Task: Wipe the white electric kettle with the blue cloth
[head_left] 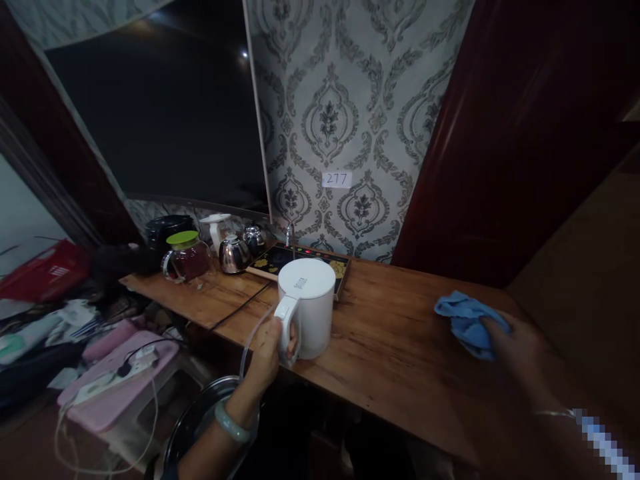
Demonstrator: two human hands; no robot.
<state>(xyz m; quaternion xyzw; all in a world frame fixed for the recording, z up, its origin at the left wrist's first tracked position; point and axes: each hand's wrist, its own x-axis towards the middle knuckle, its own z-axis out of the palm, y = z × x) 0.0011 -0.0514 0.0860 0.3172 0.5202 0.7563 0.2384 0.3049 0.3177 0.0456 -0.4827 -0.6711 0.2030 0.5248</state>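
Observation:
My left hand (270, 345) is wrapped round the handle of a white electric kettle (316, 323), whose lid is on. The kettle is upright at the front edge of the wooden table (385, 347); I cannot tell if its base touches the wood. On the right, my right hand (515, 347) grips a crumpled blue cloth (467, 323) over the tabletop. Behind the kettle lies a black tea tray with gold flowers (270, 259), partly hidden by the kettle, with a small metal tap (289, 235) at its back.
Left on the table are a glass jug with a green lid (193, 260), a steel kettle (234, 255) and a second shiny pot (255, 238). Below the edge sits a metal basin (187, 417). A pink stool (107, 403) carries a power strip (113, 377). A screen (170, 113) hangs behind.

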